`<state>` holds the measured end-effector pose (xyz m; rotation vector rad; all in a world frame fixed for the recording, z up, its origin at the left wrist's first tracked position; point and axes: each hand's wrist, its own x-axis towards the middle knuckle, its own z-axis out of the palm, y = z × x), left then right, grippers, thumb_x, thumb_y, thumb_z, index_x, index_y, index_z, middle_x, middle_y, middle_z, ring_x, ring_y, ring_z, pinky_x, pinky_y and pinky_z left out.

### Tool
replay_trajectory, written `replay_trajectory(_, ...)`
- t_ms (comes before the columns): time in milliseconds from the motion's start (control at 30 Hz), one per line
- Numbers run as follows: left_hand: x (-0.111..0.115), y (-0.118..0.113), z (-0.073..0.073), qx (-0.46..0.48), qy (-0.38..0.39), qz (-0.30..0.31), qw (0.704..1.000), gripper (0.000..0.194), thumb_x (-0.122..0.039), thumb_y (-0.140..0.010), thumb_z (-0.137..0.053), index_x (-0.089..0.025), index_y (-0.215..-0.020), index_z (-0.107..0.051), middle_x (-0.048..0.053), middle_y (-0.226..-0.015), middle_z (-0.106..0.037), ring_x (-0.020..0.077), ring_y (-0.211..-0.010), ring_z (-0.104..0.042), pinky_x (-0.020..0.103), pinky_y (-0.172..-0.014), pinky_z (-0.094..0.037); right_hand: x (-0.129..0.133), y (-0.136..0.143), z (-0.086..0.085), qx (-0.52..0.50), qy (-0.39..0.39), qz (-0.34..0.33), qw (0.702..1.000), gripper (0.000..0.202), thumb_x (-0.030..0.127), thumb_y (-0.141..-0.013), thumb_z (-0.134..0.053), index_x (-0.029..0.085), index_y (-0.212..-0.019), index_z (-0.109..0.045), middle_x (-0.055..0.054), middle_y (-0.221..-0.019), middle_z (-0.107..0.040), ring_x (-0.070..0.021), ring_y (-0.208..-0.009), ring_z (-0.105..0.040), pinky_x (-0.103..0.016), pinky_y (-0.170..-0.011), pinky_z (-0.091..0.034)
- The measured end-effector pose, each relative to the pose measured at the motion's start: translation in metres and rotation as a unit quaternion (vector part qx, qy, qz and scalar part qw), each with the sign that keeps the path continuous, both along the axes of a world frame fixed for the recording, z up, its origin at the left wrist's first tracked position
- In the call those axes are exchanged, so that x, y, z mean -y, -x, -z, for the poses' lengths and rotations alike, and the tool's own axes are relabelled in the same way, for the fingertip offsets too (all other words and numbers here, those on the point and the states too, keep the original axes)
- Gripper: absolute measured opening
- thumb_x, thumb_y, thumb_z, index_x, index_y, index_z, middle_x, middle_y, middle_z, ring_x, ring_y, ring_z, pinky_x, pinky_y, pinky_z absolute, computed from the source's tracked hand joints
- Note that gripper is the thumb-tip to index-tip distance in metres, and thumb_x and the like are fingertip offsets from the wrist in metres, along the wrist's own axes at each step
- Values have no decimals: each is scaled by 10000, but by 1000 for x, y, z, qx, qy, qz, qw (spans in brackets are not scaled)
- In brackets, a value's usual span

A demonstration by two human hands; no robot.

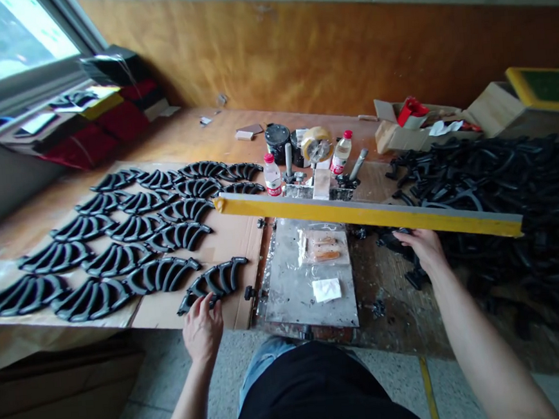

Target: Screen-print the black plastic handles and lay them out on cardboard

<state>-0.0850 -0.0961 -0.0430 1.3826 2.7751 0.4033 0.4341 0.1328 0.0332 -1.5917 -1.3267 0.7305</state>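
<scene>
On the cardboard at left, my left hand (203, 328) has its fingers curled at the near end of a black curved plastic handle in a short front group (222, 278). Several rows of the same handles (107, 297) lie nested behind and to the left. My right hand (425, 248) reaches to the near left side of a large heap of black handles (490, 180). Its thumb and fingers close on a dark piece there, whose shape is partly hidden. Between my hands lies a grey metal plate (285, 286) with small plastic packets (324, 248) and a white folded paper (326, 290).
A long yellow bar (367, 215) spans above the plate and the heap's edge. Behind it stand two red-capped bottles (272, 176), black tubs (278, 142), a tape roll (316, 144) and metal posts (288, 160). An open carton (399, 137) sits back right; dark red boxes (78, 141) are back left.
</scene>
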Motion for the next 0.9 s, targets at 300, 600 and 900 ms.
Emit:
replay_trajectory(300, -21, -7, 3, 30, 44, 5, 999, 579, -544, -910, -405, -230, -1375, -545, 147, -1415, -518, 354, -1280, -440, 488, -1000, -403, 11, 135, 21, 25, -20, -289, 957, 174, 316, -751, -667, 220, -883, -728, -62, -969, -736, -238, -949, -671, -438, -912, -513)
replay_trajectory(600, -47, -18, -22, 45, 94, -57, 993, 563, -618, -911, -329, -257, -1206, -645, 169, -1265, -557, 369, -1116, -472, 537, -843, -417, 25, 169, 10, 294, -169, -323, 884, 197, 211, -875, -592, 261, -944, -770, -91, -1069, -693, -298, -1107, -549, -505, -997, -439)
replay_trajectory(900, -42, -12, -19, 52, 89, -38, 994, 519, -564, -931, -343, -249, -1230, -627, 163, -1227, -560, 354, -1087, -472, 521, -828, -403, 72, 381, 47, 282, -14, -560, 779, 294, 267, -950, -541, 234, -1219, -653, -71, -1061, -686, -179, -967, -657, -288, -869, -498)
